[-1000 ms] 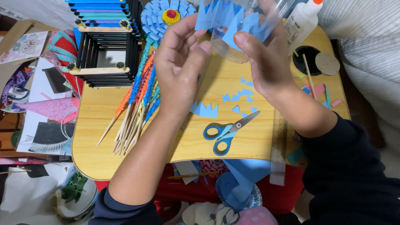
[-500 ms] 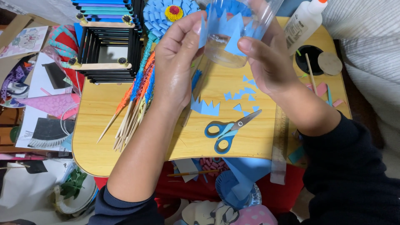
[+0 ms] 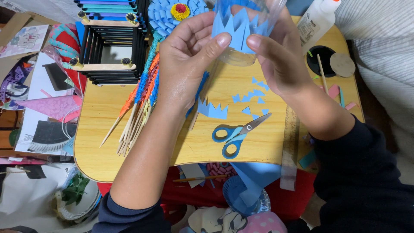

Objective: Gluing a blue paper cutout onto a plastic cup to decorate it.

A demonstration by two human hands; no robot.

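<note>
Both my hands hold a clear plastic cup [image 3: 241, 56] above a small wooden table [image 3: 99, 142]. A blue paper strip [image 3: 235, 26] cut into zigzag points wraps the cup. My left hand [image 3: 187, 60] grips the cup's left side, thumb pressing the paper. My right hand [image 3: 276, 56] holds the right side, thumb on the strip. Below them on the table lie a second zigzag blue piece [image 3: 212, 109], small blue paper triangles [image 3: 254, 97] and blue-handled scissors [image 3: 235, 134].
Paper-wrapped wooden sticks [image 3: 138, 108] fan out at the left. A black stick-frame box [image 3: 110, 47] and a blue folded-paper flower [image 3: 172, 15] stand behind. A white glue bottle [image 3: 317, 19], a ruler [image 3: 290, 146] and a cardboard disc [image 3: 343, 64] are at the right. Paper scraps cover the floor.
The cup with the blue strip has turned slightly in my hands. Both thumbs have shifted along the paper strip toward each other.
</note>
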